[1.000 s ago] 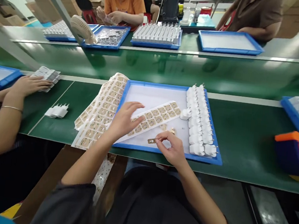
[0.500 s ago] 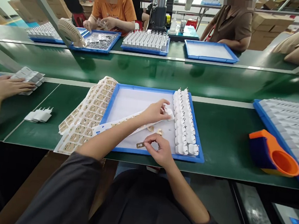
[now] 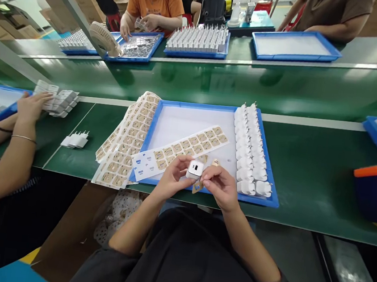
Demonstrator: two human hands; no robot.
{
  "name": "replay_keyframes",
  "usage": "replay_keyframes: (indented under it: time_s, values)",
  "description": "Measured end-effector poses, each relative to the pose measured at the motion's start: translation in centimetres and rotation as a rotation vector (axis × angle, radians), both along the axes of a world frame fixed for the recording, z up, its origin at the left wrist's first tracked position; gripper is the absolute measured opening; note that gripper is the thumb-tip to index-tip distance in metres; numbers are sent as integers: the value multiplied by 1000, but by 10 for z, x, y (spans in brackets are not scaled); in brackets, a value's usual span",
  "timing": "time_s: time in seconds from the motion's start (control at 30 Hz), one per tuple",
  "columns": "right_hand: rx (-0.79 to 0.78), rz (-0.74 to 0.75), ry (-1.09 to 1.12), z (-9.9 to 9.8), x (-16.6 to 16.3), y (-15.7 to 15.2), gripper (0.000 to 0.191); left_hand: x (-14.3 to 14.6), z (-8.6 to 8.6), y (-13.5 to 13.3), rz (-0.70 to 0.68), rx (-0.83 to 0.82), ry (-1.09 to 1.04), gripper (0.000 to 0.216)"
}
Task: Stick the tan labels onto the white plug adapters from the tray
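Factory | long green benches (image 3: 309,171) | blue trays (image 3: 199,106) of plugs (image 3: 244,151) | co-workers (image 3: 156,3)

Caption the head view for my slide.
Left hand holds a white charger, right hand a tan label, at the near edge of a blue-rimmed tray.

plug adapter (image 3: 194,169) smooth plastic; sticker sheet (image 3: 188,147) matt paper; tray (image 3: 197,106) plastic; belt (image 3: 210,89) glossy

White ported charger (image 3: 194,170) beside brown sticker (image 3: 197,187)
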State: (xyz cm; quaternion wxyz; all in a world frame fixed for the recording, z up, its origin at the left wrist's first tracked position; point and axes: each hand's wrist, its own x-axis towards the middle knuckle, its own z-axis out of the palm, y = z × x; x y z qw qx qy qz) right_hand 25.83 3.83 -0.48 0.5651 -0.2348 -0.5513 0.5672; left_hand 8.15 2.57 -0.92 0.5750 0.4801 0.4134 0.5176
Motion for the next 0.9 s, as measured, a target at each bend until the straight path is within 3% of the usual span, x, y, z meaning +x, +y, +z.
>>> replay_keyframes:
  time_s: [0.13, 0.3, 0.7, 0.9]
  values:
    - [-84, -110, -84, 7, 3, -6, 14, 2, -4, -4, 90, 223, 294, 43]
    - [-127, -243, -140, 17, 6, -9, 11, 1, -9, -4, 132, 447, 438, 37]
    - [-124, -258, -224, 25, 0, -5, 7, 1, -8, -3, 134, 518, 418, 44]
    - [-121, -274, -250, 24, -2, -5, 9, 1, -8, -3, 148, 466, 452, 37]
